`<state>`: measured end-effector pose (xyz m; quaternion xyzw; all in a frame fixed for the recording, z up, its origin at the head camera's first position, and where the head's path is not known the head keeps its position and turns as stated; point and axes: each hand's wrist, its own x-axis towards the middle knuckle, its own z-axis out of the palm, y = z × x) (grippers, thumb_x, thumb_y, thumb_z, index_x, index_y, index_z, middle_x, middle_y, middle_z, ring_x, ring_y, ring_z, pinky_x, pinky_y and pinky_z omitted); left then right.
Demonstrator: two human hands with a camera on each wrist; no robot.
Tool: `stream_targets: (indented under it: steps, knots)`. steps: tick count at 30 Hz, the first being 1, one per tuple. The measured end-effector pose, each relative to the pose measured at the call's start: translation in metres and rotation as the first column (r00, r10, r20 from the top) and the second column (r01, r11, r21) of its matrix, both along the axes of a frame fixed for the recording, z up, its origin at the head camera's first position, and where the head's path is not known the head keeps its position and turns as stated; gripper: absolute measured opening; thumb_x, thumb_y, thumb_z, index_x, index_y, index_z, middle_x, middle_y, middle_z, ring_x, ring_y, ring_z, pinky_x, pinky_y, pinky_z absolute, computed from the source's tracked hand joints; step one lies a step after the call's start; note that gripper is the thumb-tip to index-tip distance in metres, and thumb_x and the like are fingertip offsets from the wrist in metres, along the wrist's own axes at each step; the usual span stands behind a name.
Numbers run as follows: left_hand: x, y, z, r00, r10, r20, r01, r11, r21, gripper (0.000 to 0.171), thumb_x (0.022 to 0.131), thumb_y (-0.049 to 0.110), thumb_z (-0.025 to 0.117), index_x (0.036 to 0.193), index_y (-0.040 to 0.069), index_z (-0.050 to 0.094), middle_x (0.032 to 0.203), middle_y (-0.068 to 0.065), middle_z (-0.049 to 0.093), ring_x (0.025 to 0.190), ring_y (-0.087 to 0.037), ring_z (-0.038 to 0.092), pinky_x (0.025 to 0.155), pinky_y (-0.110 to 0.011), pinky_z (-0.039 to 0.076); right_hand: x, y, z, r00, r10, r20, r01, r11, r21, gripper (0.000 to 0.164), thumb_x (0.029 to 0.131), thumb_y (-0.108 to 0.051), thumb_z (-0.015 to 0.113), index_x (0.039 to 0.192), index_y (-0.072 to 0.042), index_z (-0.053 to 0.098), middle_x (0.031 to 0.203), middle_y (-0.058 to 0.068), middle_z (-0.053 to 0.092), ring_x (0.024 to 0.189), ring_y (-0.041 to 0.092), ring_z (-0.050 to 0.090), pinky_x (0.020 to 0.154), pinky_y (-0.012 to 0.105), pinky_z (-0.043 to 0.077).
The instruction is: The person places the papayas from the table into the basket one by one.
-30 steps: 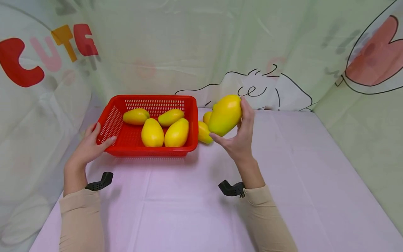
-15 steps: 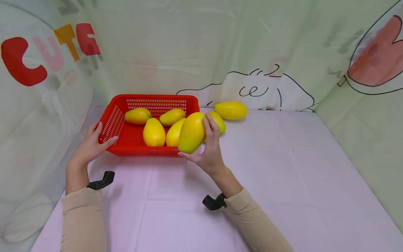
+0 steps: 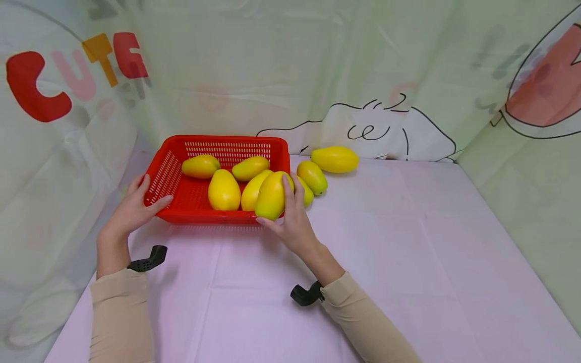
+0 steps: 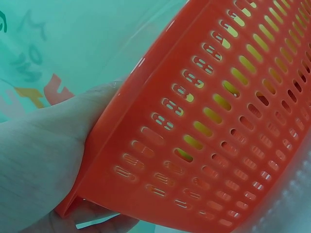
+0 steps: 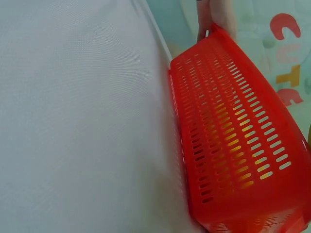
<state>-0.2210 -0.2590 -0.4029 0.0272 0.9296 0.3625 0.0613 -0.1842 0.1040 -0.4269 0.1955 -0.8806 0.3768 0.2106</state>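
Observation:
In the head view, a red plastic basket (image 3: pixel 190 217) with slotted walls holds several yellow mangoes, such as the upright mango (image 3: pixel 224 190) near its middle. My left hand (image 3: pixel 124 214) grips the basket's left end, thumb over the rim; the left wrist view shows that hand (image 4: pixel 46 150) around the corner. A yellow-green mango (image 3: pixel 271 196) is in my right hand (image 3: pixel 295 224), held between thumb and fingers over the basket's front right corner. It partly hides another mango (image 3: pixel 251 189) inside. The right wrist view shows the basket's slotted front wall (image 5: pixel 233 131), with yellow behind the slots.
Right of the basket, several mangoes lie on the pale cloth-covered table (image 3: pixel 408 262): one mango (image 3: pixel 335 160) at the back, another mango (image 3: pixel 312 177) before it, and a third mango (image 3: pixel 305 192) partly behind my right hand. Printed curtains (image 3: pixel 272 65) enclose the back and sides.
My right hand has carried its mango left and down, from beside the basket to over its front right corner. My left hand has stayed on the basket.

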Motion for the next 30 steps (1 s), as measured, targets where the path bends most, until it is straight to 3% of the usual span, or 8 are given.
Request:
stream_targets:
  steps: [5,9,14,19,26,30]
  knots:
    - [0.0003,0.0007,0.0012,1.0,-0.001,-0.002,0.001,1.0,0.006,0.1,0.089,0.053,0.056,0.151,0.011,-0.009,0.158,-0.021,-0.01,0.138,-0.049,0.014,0.097,-0.065,0.039,-0.0009,0.0017,0.0035,0.992,-0.018,0.128,0.023,0.999,-0.041,0.096,0.08,-0.041,0.072,0.152,-0.023,0.01,0.153,0.011,0.007,0.137,0.028,0.029,0.106,0.043,0.041]
    - [0.0006,0.0014,0.002,1.0,0.002,0.001,-0.002,1.0,0.0,0.1,0.089,0.055,0.055,0.151,0.011,-0.01,0.158,-0.021,-0.011,0.138,-0.05,0.013,0.098,-0.067,0.037,-0.0011,0.0027,0.0064,0.983,-0.019,0.184,0.034,0.996,-0.08,0.095,0.079,-0.045,0.071,0.152,-0.026,0.014,0.15,0.009,0.011,0.133,0.027,0.032,0.104,0.043,0.043]
    - [0.0011,0.0015,0.0021,1.0,-0.005,-0.007,0.005,1.0,-0.012,0.099,0.089,0.055,0.054,0.151,0.009,-0.008,0.158,-0.022,-0.009,0.137,-0.05,0.015,0.098,-0.066,0.037,-0.0013,0.0034,0.004,0.98,0.002,0.199,0.016,0.996,-0.088,0.092,0.082,-0.045,0.069,0.153,-0.026,0.014,0.151,0.007,0.013,0.135,0.026,0.031,0.107,0.043,0.04]
    - [0.0002,0.0007,0.0002,1.0,-0.003,-0.009,0.003,1.0,-0.01,0.099,0.089,0.054,0.054,0.151,0.009,-0.008,0.157,-0.022,-0.009,0.137,-0.05,0.015,0.097,-0.066,0.038,-0.0017,0.0036,0.0022,0.987,0.033,0.159,-0.022,0.997,-0.071,0.083,0.087,-0.044,0.064,0.152,-0.027,0.017,0.154,0.011,0.013,0.139,0.028,0.027,0.106,0.046,0.041]
    - [-0.001,-0.0002,-0.0013,1.0,0.005,-0.003,-0.005,1.0,-0.004,0.099,0.089,0.055,0.054,0.151,0.011,-0.009,0.158,-0.021,-0.01,0.137,-0.05,0.015,0.095,-0.065,0.04,-0.0015,0.0048,0.0061,0.986,0.031,0.165,-0.029,1.0,-0.01,0.079,0.089,-0.056,0.05,0.153,-0.031,0.011,0.159,0.013,0.01,0.144,0.03,0.021,0.106,0.051,0.038]
    - [-0.0015,0.0,-0.0007,1.0,0.002,-0.008,-0.002,1.0,-0.007,0.099,0.089,0.055,0.054,0.151,0.01,-0.008,0.158,-0.021,-0.01,0.137,-0.05,0.015,0.096,-0.066,0.039,-0.0023,0.0053,0.0079,0.984,0.033,0.174,-0.032,0.999,-0.007,0.079,0.089,-0.054,0.052,0.153,-0.032,0.013,0.159,0.013,0.009,0.144,0.031,0.022,0.105,0.05,0.04]
